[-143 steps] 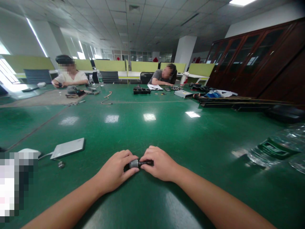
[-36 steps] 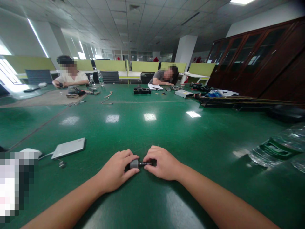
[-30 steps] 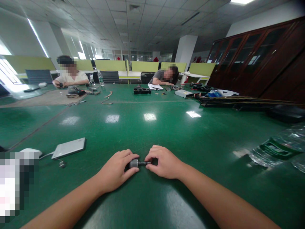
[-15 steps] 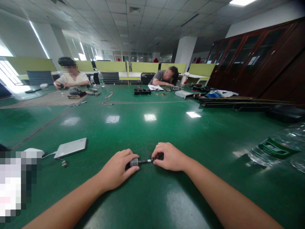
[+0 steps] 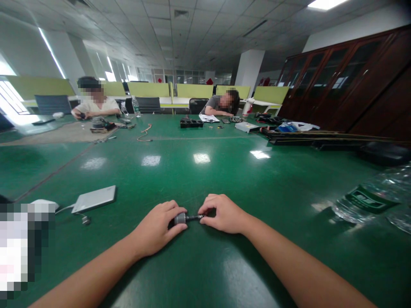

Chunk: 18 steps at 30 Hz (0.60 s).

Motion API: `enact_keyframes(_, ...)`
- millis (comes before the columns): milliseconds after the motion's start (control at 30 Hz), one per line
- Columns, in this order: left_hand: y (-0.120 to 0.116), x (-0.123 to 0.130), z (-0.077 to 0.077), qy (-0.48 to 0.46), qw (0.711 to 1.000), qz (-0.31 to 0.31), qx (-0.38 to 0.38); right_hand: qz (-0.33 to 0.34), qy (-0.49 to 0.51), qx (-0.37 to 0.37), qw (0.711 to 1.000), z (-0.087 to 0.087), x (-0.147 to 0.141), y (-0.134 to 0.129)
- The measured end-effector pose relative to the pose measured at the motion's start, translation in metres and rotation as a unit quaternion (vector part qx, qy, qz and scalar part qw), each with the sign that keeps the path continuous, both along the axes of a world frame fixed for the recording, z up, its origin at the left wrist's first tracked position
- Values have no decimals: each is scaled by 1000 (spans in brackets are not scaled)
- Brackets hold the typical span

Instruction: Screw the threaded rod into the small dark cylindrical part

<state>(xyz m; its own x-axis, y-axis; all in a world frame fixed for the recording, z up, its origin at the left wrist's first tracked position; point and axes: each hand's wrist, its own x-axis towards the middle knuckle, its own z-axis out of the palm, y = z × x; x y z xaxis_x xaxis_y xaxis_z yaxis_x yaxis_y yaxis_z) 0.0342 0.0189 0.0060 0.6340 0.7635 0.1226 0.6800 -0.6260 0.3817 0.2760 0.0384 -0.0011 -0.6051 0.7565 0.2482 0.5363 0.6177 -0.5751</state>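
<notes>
My left hand (image 5: 162, 222) is closed round a grey cylindrical part (image 5: 180, 218) that lies low over the table. A thin dark shaft (image 5: 192, 218) sticks out of this part to the right. At the far end of that shaft, thumb and fingers of my right hand (image 5: 221, 214) pinch a small dark piece (image 5: 201, 216). The fingertips hide most of the piece, and I cannot tell if it is separate from the shaft. Both hands rest at the middle of the green table (image 5: 160, 182).
A silver flat box (image 5: 95, 199) with a white cable lies at left. Clear water bottles (image 5: 366, 201) lie at right. Across the table are a black tray (image 5: 192, 123), dark rails (image 5: 298, 137) and two people, one at left (image 5: 98, 105) and one leaning on the table (image 5: 216, 105).
My right hand has slid a little left along the shaft, closer to my left hand, so less of the shaft shows. My left hand has kept its grip.
</notes>
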Motion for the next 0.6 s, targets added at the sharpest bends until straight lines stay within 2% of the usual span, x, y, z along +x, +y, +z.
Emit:
enact_keyframes(200, -1, 0, -6, -17, 1000, 10, 12, 0, 17, 24, 1000, -6, -22, -7)
enact_keyframes(600, 0, 1, -2, -8, 1000, -13, 5, -9, 18, 37, 999, -8, -22, -8)
